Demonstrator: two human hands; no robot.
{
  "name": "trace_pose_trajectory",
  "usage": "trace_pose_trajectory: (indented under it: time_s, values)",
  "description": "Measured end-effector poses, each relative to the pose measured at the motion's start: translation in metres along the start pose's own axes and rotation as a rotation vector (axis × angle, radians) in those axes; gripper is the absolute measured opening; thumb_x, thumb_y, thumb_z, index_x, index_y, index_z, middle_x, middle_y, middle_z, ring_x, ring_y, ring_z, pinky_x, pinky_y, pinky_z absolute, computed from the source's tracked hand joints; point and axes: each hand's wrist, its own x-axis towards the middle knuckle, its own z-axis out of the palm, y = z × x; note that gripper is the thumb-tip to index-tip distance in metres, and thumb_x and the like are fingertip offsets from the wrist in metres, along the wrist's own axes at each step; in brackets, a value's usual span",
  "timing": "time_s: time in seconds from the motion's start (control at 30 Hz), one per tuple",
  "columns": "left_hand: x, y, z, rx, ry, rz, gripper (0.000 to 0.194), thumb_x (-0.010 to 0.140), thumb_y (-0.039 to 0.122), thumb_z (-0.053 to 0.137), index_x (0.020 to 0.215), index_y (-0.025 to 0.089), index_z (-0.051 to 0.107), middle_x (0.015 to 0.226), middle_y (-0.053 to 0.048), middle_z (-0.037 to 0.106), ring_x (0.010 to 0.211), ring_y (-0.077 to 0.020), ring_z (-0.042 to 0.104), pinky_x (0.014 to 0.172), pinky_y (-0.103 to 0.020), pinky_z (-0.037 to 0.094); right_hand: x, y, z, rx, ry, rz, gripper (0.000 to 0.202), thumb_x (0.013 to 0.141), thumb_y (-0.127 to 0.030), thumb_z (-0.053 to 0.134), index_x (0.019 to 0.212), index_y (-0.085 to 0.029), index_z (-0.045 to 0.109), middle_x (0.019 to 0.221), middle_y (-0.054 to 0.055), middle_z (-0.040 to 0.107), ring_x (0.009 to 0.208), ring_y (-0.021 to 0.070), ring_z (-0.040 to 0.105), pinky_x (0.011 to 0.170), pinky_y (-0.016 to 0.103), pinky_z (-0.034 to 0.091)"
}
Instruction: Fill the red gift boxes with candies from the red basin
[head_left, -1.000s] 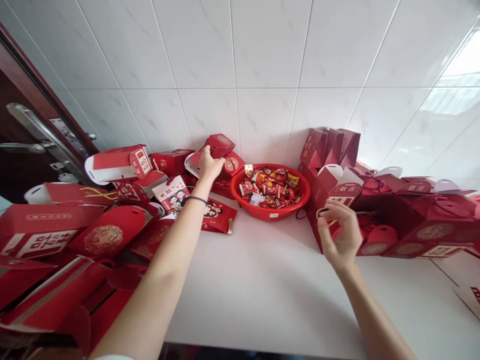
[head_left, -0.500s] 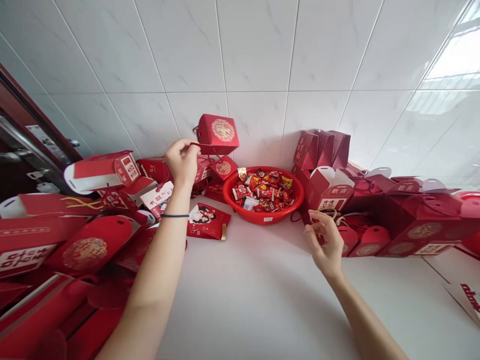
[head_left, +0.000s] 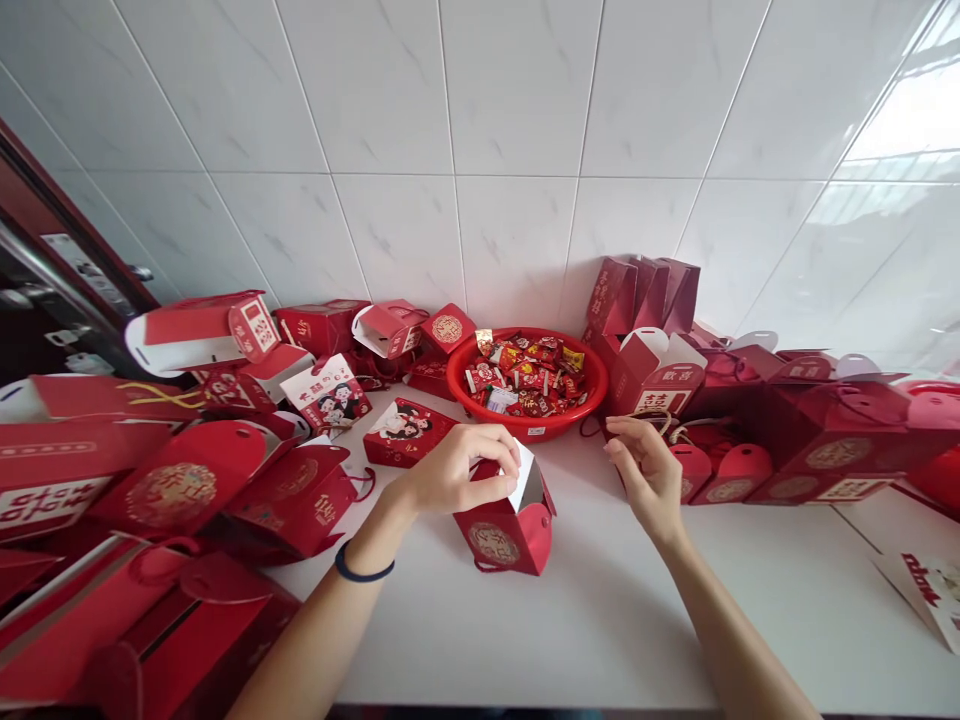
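My left hand [head_left: 465,468] is closed on the top of a red paper gift box [head_left: 496,540], its fingers over a white-lined flap. The box stands on the white table with its top partly open and a gold round emblem on one side. My right hand [head_left: 651,472] is raised to the right, thumb and bent fingers slightly apart, with nothing visible between them. Just behind it are small red boxes [head_left: 739,478] with cord handles. Beyond both hands is a red plastic basin [head_left: 536,430] of wrapped candies [head_left: 529,375].
Many red gift boxes [head_left: 171,492] crowd the left side, some with flaps open. A flat-lying box [head_left: 409,432] with a cartoon couple is left of the basin. More boxes [head_left: 832,440] line the right. A tiled wall [head_left: 517,230] closes off the back.
My left hand has brought the red gift box from near the wall down to the table in front of me, moving from its cord to its top. My right hand has barely moved.
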Motion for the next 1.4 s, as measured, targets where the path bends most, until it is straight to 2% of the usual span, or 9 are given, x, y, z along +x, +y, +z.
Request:
trace_pose_trajectory:
  time_s: [0.17, 0.27, 0.43, 0.6, 0.73, 0.83, 1.03, 1.17, 1.4]
  values:
    - [-0.002, -0.011, 0.002, -0.028, 0.21, -0.046, 0.018, 0.084, 0.026, 0.069, 0.068, 0.017, 0.07, 0.084, -0.004, 0.069, 0.075, -0.0147, 0.064, 0.069, -0.026, 0.051, -0.007, -0.007, 0.008, -0.107, -0.244, -0.151, 0.017, 0.095, -0.032, 0.063, 0.108, -0.023, 0.07, 0.115, 0.011, 0.069, 0.094, 0.0206, 0.069, 0.079, 0.034, 0.059]
    - [-0.004, -0.02, 0.002, -0.073, 0.26, -0.085, 0.017, 0.083, 0.027, 0.07, 0.068, 0.018, 0.069, 0.086, -0.004, 0.07, 0.074, -0.0143, 0.064, 0.07, -0.026, 0.052, -0.01, -0.008, 0.013, -0.118, -0.322, -0.16, 0.02, 0.096, -0.03, 0.062, 0.113, -0.024, 0.069, 0.119, 0.011, 0.068, 0.111, 0.0242, 0.067, 0.09, 0.038, 0.058]
    - [-0.008, -0.038, 0.007, 0.015, 0.14, -0.175, 0.015, 0.084, 0.025, 0.067, 0.072, 0.019, 0.071, 0.084, -0.003, 0.069, 0.077, -0.0147, 0.063, 0.072, -0.027, 0.05, -0.012, -0.003, 0.015, -0.127, -0.357, -0.143, 0.022, 0.095, -0.031, 0.063, 0.115, -0.024, 0.07, 0.122, 0.012, 0.068, 0.114, 0.024, 0.067, 0.094, 0.038, 0.058]
    - [-0.008, -0.042, 0.008, 0.125, 0.027, -0.263, 0.013, 0.087, 0.023, 0.064, 0.08, 0.021, 0.075, 0.088, -0.003, 0.067, 0.075, -0.0138, 0.06, 0.07, -0.026, 0.048, -0.013, -0.001, 0.017, -0.191, -0.45, -0.21, 0.019, 0.097, -0.032, 0.061, 0.107, -0.025, 0.076, 0.129, 0.013, 0.065, 0.12, 0.0258, 0.064, 0.096, 0.041, 0.057]
    - [-0.006, -0.039, 0.008, 0.229, -0.002, -0.29, 0.018, 0.09, 0.025, 0.06, 0.088, 0.022, 0.077, 0.094, -0.004, 0.066, 0.088, -0.0179, 0.063, 0.083, -0.031, 0.05, -0.016, -0.005, 0.021, -0.285, -0.532, -0.303, 0.023, 0.099, -0.035, 0.058, 0.11, -0.027, 0.077, 0.136, 0.013, 0.062, 0.127, 0.0297, 0.058, 0.101, 0.05, 0.053]
    - [-0.005, -0.037, 0.014, 0.253, -0.035, -0.288, 0.032, 0.098, 0.035, 0.052, 0.08, 0.021, 0.075, 0.095, -0.005, 0.066, 0.095, -0.0206, 0.062, 0.09, -0.035, 0.05, -0.017, -0.009, 0.027, -0.369, -0.618, -0.335, 0.03, 0.099, -0.042, 0.056, 0.118, -0.026, 0.074, 0.144, 0.015, 0.057, 0.131, 0.0322, 0.055, 0.102, 0.053, 0.051]
    - [0.0, -0.04, 0.029, 0.274, 0.042, -0.338, 0.045, 0.099, 0.043, 0.048, 0.068, 0.019, 0.071, 0.099, -0.008, 0.065, 0.09, -0.0208, 0.064, 0.092, -0.039, 0.053, -0.015, -0.022, 0.041, -0.534, -0.691, -0.317, 0.039, 0.101, -0.046, 0.051, 0.124, -0.021, 0.07, 0.147, 0.021, 0.053, 0.133, 0.0357, 0.054, 0.102, 0.057, 0.05]
    - [0.0, -0.042, 0.031, 0.28, 0.11, -0.357, 0.049, 0.099, 0.043, 0.049, 0.061, 0.019, 0.068, 0.086, -0.007, 0.063, 0.084, -0.0193, 0.064, 0.082, -0.033, 0.053, -0.012, -0.03, 0.043, -0.436, -0.74, -0.308, 0.034, 0.101, -0.044, 0.052, 0.112, -0.022, 0.075, 0.148, 0.017, 0.054, 0.137, 0.0339, 0.051, 0.104, 0.054, 0.05]
    - [-0.006, -0.043, 0.025, 0.245, 0.078, -0.319, 0.039, 0.093, 0.029, 0.056, 0.057, 0.019, 0.066, 0.077, -0.004, 0.061, 0.081, -0.0191, 0.064, 0.076, -0.03, 0.05, -0.008, -0.037, 0.042, -0.338, -0.888, -0.213, 0.032, 0.102, -0.039, 0.049, 0.122, -0.028, 0.072, 0.154, 0.015, 0.048, 0.146, 0.0328, 0.042, 0.108, 0.057, 0.045]
